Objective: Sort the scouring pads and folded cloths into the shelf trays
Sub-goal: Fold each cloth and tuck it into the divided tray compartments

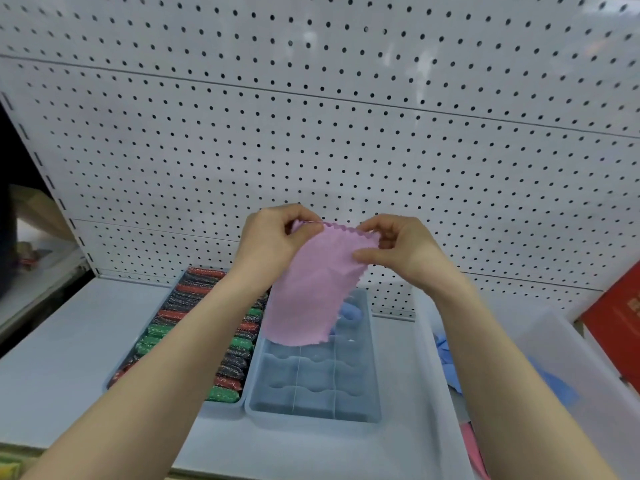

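Observation:
A pink cloth (pixel 311 289) with zigzag edges hangs in the air above the shelf. My left hand (pixel 273 240) pinches its top left corner and my right hand (pixel 401 251) pinches its top right corner. Below it lies a pale blue divided tray (pixel 311 415); a folded blue cloth (pixel 349 311) sits at its far end and the near compartments hold nothing. To the left, a second tray (pixel 221 405) is packed with rows of red, green and dark scouring pads (pixel 228 368).
A translucent bin (pixel 568 344) at the right holds loose blue cloths (pixel 450 368) and a pink one (pixel 472 448). A red box (pixel 616 323) stands at the far right. White pegboard (pixel 311 116) backs the grey shelf (pixel 62 341).

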`<action>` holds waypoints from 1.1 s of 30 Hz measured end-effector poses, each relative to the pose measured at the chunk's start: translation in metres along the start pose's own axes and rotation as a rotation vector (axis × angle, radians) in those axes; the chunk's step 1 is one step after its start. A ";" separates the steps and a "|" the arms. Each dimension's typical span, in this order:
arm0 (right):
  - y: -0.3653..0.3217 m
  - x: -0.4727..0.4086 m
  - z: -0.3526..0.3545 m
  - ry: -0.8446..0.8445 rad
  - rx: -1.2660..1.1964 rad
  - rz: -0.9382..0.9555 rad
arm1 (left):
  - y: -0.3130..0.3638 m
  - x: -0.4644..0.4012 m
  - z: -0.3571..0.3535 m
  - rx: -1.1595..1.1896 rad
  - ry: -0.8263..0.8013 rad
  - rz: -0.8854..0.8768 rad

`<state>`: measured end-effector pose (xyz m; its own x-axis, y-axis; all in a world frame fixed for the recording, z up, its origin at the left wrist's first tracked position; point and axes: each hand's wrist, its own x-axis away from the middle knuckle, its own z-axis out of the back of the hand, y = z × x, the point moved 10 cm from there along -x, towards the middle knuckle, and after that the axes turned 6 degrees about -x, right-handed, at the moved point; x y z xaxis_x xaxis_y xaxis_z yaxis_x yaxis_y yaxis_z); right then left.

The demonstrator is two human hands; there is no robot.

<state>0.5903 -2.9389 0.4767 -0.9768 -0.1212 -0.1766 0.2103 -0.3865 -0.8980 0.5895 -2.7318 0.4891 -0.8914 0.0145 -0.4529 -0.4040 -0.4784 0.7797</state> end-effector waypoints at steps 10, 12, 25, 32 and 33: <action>-0.007 0.001 0.011 -0.003 -0.003 0.011 | -0.030 0.005 -0.004 0.124 -0.144 0.182; -0.010 0.002 0.014 0.003 -0.042 0.017 | -0.031 0.005 -0.006 0.280 -0.133 0.197; -0.001 -0.021 0.024 0.205 0.244 -0.085 | -0.059 0.003 -0.020 0.415 -0.037 0.382; -0.019 -0.009 0.005 0.381 0.228 0.004 | -0.031 0.011 -0.023 0.228 0.144 0.298; -0.023 -0.007 0.000 0.356 0.147 0.035 | -0.024 0.013 -0.025 0.232 0.140 0.272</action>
<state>0.5922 -2.9296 0.4989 -0.9164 0.1785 -0.3582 0.2220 -0.5180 -0.8261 0.5927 -2.7419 0.4540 -0.9421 -0.2135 -0.2585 -0.2069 -0.2363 0.9494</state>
